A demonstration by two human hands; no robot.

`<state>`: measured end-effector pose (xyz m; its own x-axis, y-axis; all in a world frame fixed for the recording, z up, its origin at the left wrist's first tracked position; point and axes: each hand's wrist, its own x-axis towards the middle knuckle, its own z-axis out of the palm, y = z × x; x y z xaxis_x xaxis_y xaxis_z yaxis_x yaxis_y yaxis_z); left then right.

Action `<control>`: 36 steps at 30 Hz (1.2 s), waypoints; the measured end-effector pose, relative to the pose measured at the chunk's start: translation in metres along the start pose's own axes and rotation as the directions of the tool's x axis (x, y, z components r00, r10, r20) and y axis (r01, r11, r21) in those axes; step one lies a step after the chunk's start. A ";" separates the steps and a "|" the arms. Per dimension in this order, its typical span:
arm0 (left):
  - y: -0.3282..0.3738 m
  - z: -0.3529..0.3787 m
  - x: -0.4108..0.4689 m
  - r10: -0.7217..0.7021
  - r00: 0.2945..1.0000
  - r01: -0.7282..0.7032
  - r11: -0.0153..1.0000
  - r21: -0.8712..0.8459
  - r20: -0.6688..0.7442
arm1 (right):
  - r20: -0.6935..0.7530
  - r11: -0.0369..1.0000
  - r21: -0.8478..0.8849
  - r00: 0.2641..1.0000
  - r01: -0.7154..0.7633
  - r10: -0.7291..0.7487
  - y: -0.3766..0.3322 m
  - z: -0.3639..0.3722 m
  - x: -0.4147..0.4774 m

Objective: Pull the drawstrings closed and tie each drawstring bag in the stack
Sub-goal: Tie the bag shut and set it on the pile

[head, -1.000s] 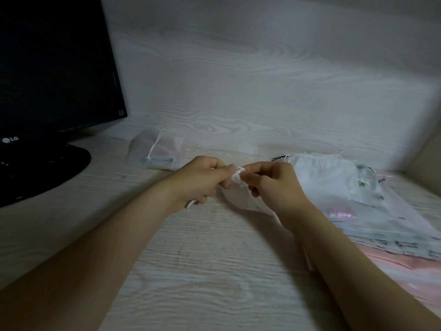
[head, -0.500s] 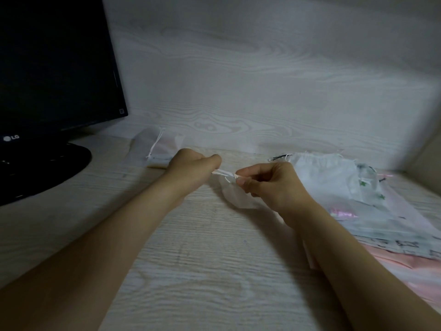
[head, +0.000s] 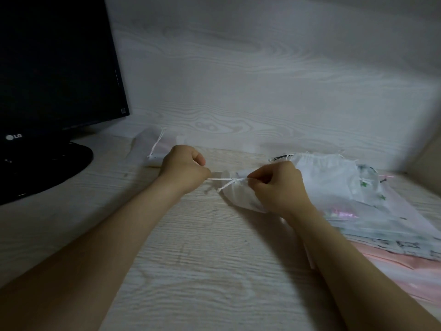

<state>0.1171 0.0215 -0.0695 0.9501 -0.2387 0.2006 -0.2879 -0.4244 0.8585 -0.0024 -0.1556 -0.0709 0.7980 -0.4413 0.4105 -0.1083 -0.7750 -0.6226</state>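
A pale desk (head: 214, 271) with whitewashed wood grain fills the near and middle ground. Behind it rises a wall (head: 262, 80) in the same light grain, with broad swirling figure across its middle. At far right a beige side panel (head: 428, 158) meets the wall in a corner. On the left stands a black monitor (head: 55, 63) with a dark screen, on a round black base (head: 47, 168) resting on the desk. The light is dim and cool, and a shadow darkens the wall low at far right.
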 end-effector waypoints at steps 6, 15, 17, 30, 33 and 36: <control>0.000 0.000 -0.003 0.099 0.987 -0.099 0.995 -0.007 0.128 | -0.049 0.994 -0.106 0.999 -0.019 0.014 -0.002 0.006 -0.001; 0.001 0.001 -0.009 0.292 0.941 -0.281 0.956 -0.086 0.174 | -0.116 0.999 -0.035 0.993 -0.021 0.016 -0.002 0.005 0.000; -0.003 0.003 -0.007 0.339 0.934 -0.340 0.940 -0.015 0.115 | -0.121 0.997 0.017 0.990 0.071 -0.068 -0.003 0.003 -0.002; 0.005 0.005 -0.013 0.371 0.878 -0.310 0.922 -0.233 0.302 | -0.193 0.841 0.497 0.972 0.216 -0.135 -0.028 -0.005 -0.011; 0.004 0.002 -0.008 0.395 0.905 -0.340 0.895 -0.288 0.159 | -0.227 0.821 0.532 0.969 0.209 -0.100 -0.031 -0.005 -0.016; 0.006 -0.002 -0.003 0.366 0.928 -0.305 0.853 -0.423 0.069 | -0.258 0.874 0.399 0.949 0.276 -0.182 -0.032 -0.001 -0.017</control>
<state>0.1130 0.0216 -0.0643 0.7677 -0.4377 0.4680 -0.4852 0.0800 0.8707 -0.0129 -0.1237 -0.0578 0.6243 -0.3945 0.6743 0.3622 -0.6186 -0.6973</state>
